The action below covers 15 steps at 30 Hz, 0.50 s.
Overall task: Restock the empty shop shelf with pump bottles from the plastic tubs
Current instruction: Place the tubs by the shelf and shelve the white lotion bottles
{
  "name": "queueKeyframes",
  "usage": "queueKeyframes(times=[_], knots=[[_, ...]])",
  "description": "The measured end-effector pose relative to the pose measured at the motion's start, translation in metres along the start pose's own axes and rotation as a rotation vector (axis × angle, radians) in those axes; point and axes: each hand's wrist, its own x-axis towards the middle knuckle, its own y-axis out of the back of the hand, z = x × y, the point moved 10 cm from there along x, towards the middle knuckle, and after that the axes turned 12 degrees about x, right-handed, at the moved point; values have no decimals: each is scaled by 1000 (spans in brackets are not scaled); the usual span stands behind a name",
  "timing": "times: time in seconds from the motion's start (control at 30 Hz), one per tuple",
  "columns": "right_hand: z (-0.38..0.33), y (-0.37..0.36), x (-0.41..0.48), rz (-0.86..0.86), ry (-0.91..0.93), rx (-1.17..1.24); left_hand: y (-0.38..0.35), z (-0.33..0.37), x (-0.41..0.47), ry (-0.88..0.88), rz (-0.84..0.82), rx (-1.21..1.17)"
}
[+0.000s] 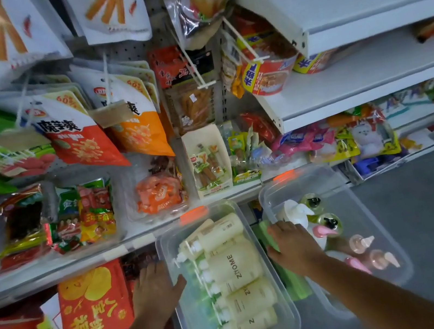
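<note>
STOCK, LEFT TUB (218, 206): clear, thin-walled plastic, rounded corners, orange tab on the far rim. It is packed with cream bottles (236, 270) lying on their sides in a row that runs away from the person. They are matt, cylindrical and smooth, with dark lettering. Long axes run across the tub, with white pump heads to the left and bases to the right.

STOCK, RIGHT TUB (367, 213): same make, just beside the first and thinly filled. It holds one white pump bottle (292, 209), glossy green bottles (332, 224) with black pumps, and pink pumps (361, 245) nearer the person. These appear to stand upright, heads up.

LEFT HAND (156, 289): laid on the left tub's outer wall, fingers fairly straight, thumb at the rim, holding no bottle. The cream pump heads lie just right of the thumb.

RIGHT HAND (292, 246): over the right tub's near-left rim, knuckles up, fingers bent down out of sight. Whether they hold anything cannot be told. The white pump bottle is just beyond the fingers.

GREEN PACK (292, 281): soft-looking, wedged between the tubs, partly under the right hand.

SHELF (379, 62): white painted metal, flat and largely bare, up and to the right of both tubs.

JUDGEMENT: the right hand is nearer both the shelf and an upright bottle. The cream bottles would need turning from lying to standing
</note>
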Motion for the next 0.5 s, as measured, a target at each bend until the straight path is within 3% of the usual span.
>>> queueKeyframes(times=[0.1, 0.27, 0.5], knots=[[-5, 58, -15, 147, 50, -66, 50, 32, 6, -188, 123, 109], [11, 161, -60, 240, -84, -55, 157, 105, 0, -362, 274, 124], [38, 282, -140, 399, -192, -141, 263, 219, -34, -599, 305, 33]])
